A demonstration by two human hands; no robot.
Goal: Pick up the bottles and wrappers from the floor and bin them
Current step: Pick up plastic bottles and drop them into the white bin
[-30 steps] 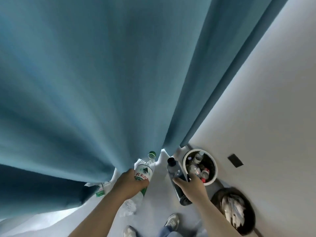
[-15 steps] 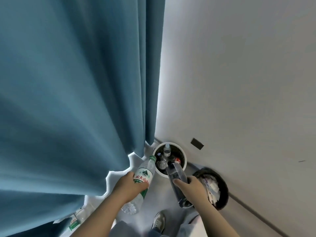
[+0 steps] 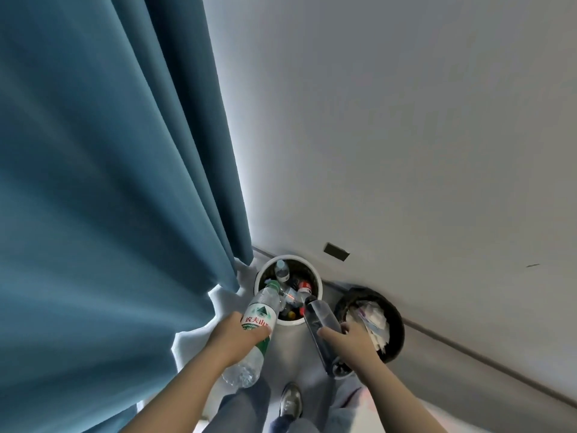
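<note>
We grip the green-capped bottle (image 3: 259, 314) in our left hand (image 3: 237, 334) and the dark bottle (image 3: 317, 314) in our right hand (image 3: 351, 339), hands apart. Both bottles point cap-first at the white bin (image 3: 319, 284) just ahead. Left cap overlaps its rim, so left is nearer. Black bin (image 3: 399, 323) is right of it.
</note>
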